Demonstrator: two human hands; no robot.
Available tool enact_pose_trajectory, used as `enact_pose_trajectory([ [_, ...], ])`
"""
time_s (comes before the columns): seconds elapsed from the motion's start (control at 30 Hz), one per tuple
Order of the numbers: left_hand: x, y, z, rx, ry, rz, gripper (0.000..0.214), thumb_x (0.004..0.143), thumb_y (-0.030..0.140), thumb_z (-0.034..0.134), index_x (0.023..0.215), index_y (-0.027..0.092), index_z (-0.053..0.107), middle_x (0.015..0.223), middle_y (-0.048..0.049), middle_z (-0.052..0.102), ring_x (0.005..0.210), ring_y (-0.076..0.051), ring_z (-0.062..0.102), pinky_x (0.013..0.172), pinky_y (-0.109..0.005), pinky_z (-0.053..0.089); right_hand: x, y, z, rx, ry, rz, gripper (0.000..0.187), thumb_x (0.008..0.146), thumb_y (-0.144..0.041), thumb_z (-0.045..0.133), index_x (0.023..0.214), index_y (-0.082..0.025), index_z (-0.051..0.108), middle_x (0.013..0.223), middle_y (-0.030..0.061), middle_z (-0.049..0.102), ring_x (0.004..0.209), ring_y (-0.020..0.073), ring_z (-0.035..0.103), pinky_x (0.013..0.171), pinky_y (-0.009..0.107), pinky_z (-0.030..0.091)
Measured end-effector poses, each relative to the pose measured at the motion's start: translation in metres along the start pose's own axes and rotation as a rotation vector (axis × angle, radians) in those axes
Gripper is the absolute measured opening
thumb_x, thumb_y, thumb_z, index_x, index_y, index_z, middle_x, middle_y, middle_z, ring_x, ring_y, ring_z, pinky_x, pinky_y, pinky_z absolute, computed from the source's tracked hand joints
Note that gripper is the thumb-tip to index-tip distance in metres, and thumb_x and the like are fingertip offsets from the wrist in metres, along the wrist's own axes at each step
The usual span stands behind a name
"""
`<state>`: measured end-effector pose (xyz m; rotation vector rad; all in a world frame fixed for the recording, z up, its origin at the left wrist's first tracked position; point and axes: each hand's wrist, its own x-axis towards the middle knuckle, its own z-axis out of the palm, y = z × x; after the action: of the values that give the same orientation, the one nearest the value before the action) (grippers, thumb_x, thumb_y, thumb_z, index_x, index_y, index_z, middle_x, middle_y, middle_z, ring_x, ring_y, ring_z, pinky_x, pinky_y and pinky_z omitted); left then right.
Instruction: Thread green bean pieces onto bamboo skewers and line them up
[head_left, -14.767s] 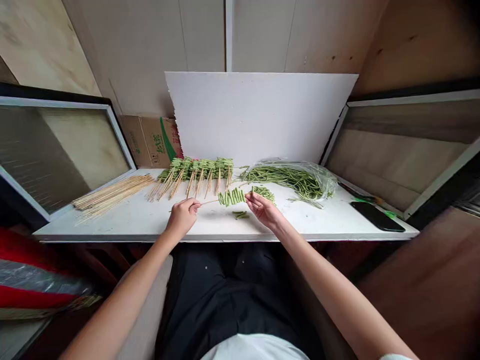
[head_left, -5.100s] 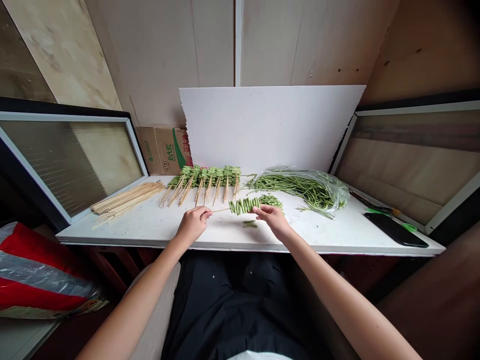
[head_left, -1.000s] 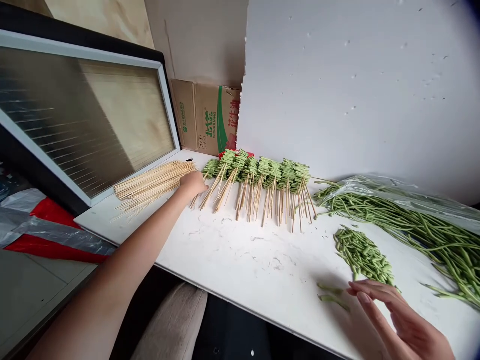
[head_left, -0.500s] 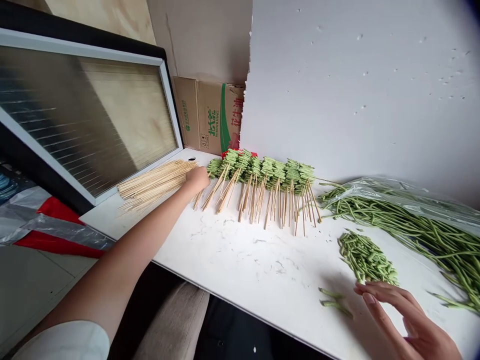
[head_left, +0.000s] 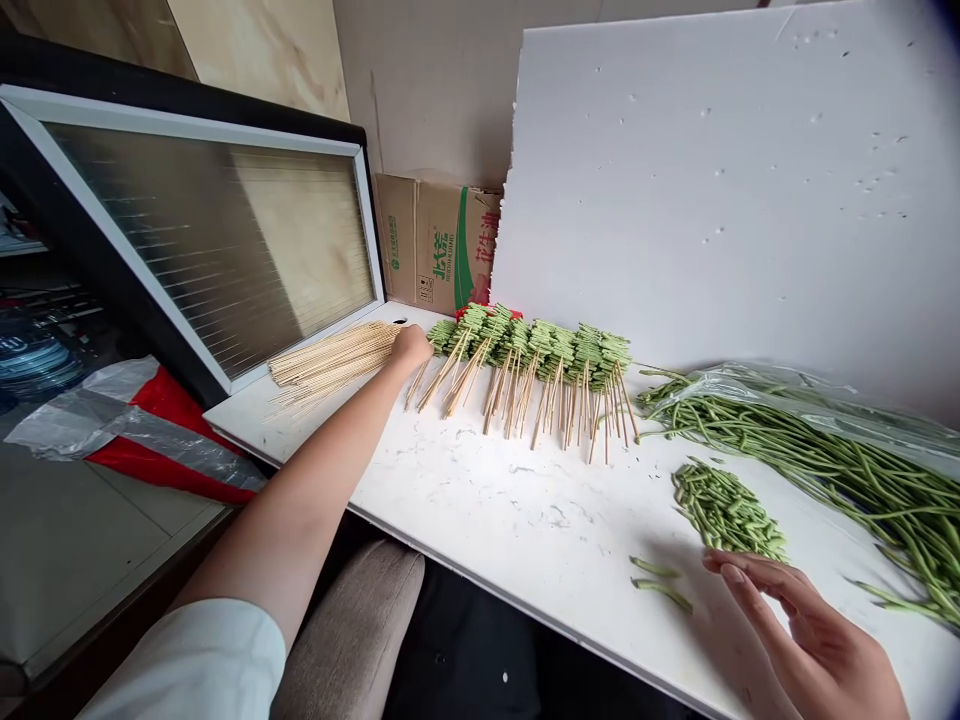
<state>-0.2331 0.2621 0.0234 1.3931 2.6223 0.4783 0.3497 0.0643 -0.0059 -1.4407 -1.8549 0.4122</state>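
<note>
My left hand [head_left: 411, 345] reaches far to the left, its fingers curled at the near end of a pile of bare bamboo skewers [head_left: 334, 358]; what they pinch is hidden. Just right of it lies a row of finished skewers threaded with green bean pieces [head_left: 536, 355]. My right hand [head_left: 814, 640] hovers low at the table's front right, fingers apart and empty, beside a small heap of cut bean pieces [head_left: 726, 512]. Two loose bean pieces [head_left: 660, 583] lie just left of its fingertips.
A plastic bag of long green beans [head_left: 832, 450] lies at the right on the white table [head_left: 495, 510]. A white foam board [head_left: 720, 190] leans behind. A cardboard box [head_left: 435, 245] and a glass-fronted frame [head_left: 210, 230] stand at the left. Red and clear plastic [head_left: 142, 430] lies below.
Earlier both hands held a bean skewer at the table's middle. Over the last second my left hand stays at the bare skewers and my right hand stays by the cut beans; the view shifts slightly.
</note>
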Motion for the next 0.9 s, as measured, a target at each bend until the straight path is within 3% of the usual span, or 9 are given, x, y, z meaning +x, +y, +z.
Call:
enact_pose_trajectory([
  [0.3,-0.001,-0.006,0.004,-0.034,0.056,-0.047,0.034,0.095,0.039,0.071,0.114,0.011,0.074,0.123,-0.0229,0.076,0.113,-0.033,0.073,0.091,-0.031,0.056,-0.003,0.020,0.005,-0.049,-0.034,0.063,0.043,0.089,-0.066,0.065,0.102,-0.029,0.083,0.117,0.0071,0.081,0.107,0.0344,0.077,0.095,0.044,0.060],
  [0.53,-0.008,-0.006,0.007,-0.050,0.040,-0.050,0.031,0.095,0.038,0.071,0.113,0.013,0.074,0.123,-0.0209,0.076,0.113,-0.032,0.073,0.091,-0.033,0.056,-0.005,0.037,0.010,0.019,-0.047,0.116,0.043,0.086,-0.067,0.068,0.102,-0.030,0.083,0.119,0.0059,0.081,0.115,0.0392,0.074,0.123,0.058,0.043],
  [0.73,-0.011,0.000,0.009,-0.045,0.021,-0.065,0.034,0.089,0.030,0.077,0.117,0.011,0.072,0.126,-0.0249,0.075,0.116,-0.036,0.072,0.092,-0.035,0.056,-0.006,0.040,0.009,0.022,-0.066,0.108,0.041,0.086,-0.065,0.069,0.104,-0.030,0.083,0.121,0.0054,0.081,0.116,0.0390,0.074,0.127,0.057,0.039],
  [0.9,-0.010,0.003,0.009,-0.039,0.010,-0.067,0.035,0.086,0.025,0.078,0.117,0.012,0.072,0.122,-0.0246,0.075,0.113,-0.037,0.073,0.090,-0.037,0.056,-0.006,0.037,0.009,0.010,-0.058,0.081,0.038,0.087,-0.062,0.069,0.103,-0.031,0.083,0.120,0.0056,0.081,0.113,0.0391,0.075,0.122,0.055,0.045],
])
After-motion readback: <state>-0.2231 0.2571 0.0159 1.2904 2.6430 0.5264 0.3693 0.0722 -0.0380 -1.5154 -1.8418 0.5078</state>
